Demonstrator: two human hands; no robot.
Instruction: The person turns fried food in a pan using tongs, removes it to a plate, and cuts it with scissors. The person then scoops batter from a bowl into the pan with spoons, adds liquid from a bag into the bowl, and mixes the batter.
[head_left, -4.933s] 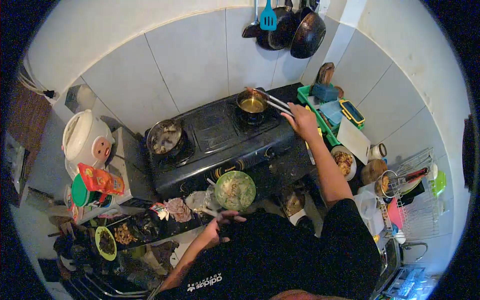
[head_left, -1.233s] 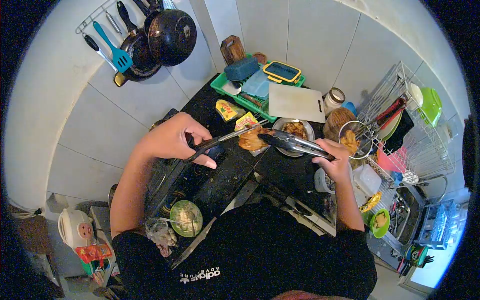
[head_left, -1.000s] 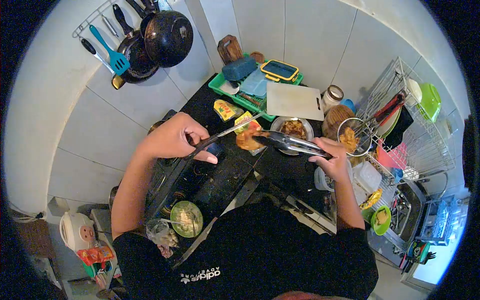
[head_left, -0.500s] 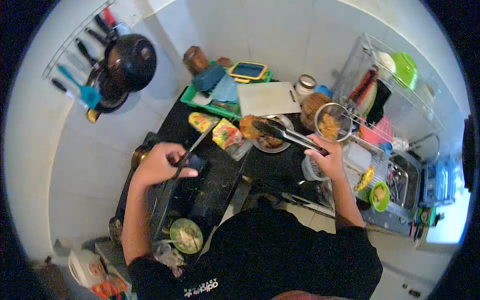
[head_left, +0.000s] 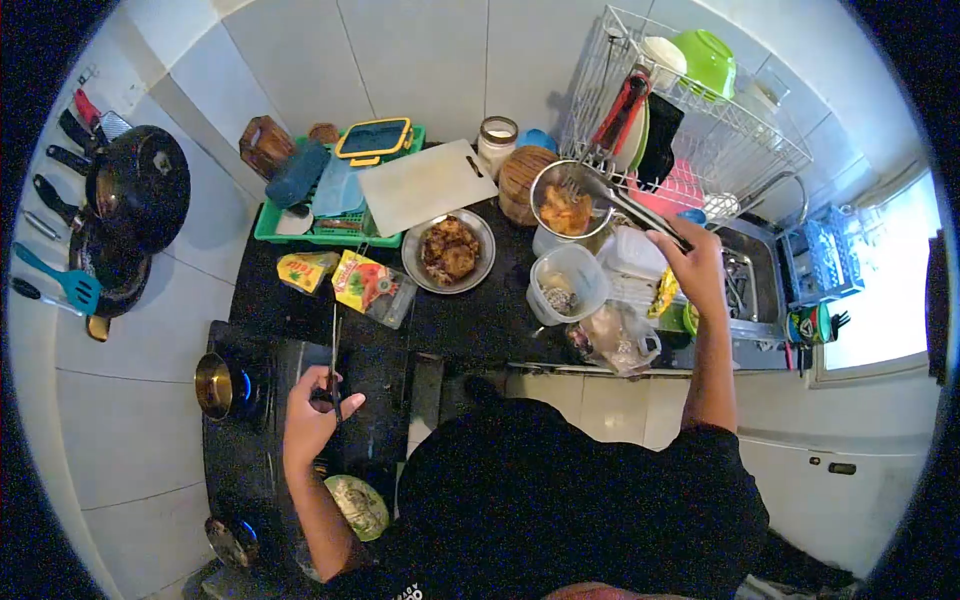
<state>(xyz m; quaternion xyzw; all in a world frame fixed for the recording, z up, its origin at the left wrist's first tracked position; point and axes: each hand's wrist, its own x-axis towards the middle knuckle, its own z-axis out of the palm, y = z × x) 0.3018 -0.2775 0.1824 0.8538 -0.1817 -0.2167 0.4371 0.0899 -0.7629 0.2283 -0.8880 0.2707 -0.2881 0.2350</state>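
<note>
My right hand is wrapped round metal tongs, whose tips reach over a round metal-rimmed bowl of orange-brown food pieces. My left hand grips a long, thin utensil by its dark handle; it points upward and shows edge-on, so its kind is hidden. Ahead of this hand lie a yellow packet and a red-and-yellow packet. A metal plate carries browned fried food. Left of my left hand, a small pan of oil sits over a blue flame.
A second pan stands over a flame at lower left. Near my left forearm is a green bowl of pale food. A cutting board leans on a green tray. A clear tub, plastic bag and dish rack are right.
The tongs have moved from over the plate, where an orange-brown piece was at their tips, right to the bowl. My left hand has lowered toward me, its utensil now upright. The view has turned.
</note>
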